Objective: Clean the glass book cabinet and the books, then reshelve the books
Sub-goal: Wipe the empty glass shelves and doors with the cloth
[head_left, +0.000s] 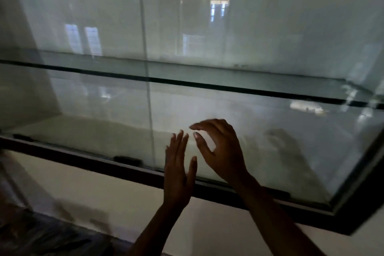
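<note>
**Two free hands before the cabinet glass**

The glass book cabinet (228, 48) fills nearly the whole view, and no books show in this view. Its glass shelf (207, 85) crosses the middle as a dark line. Before the lower part of the cabinet front, the left hand (178, 170) stands edge-on with straight, released fingers (179, 145). The right hand (223, 151) is just beside it, its fingers loosely bent and grasping nothing. Neither hand carries a cloth. I judge that the hands are held so in order to push the sliding glass, because the vertical pane edge (150, 100) is near them. I cannot tell if they touch the glass. Under the cabinet front runs its black frame (83, 158), and below that a pale wall (104, 193).
</note>
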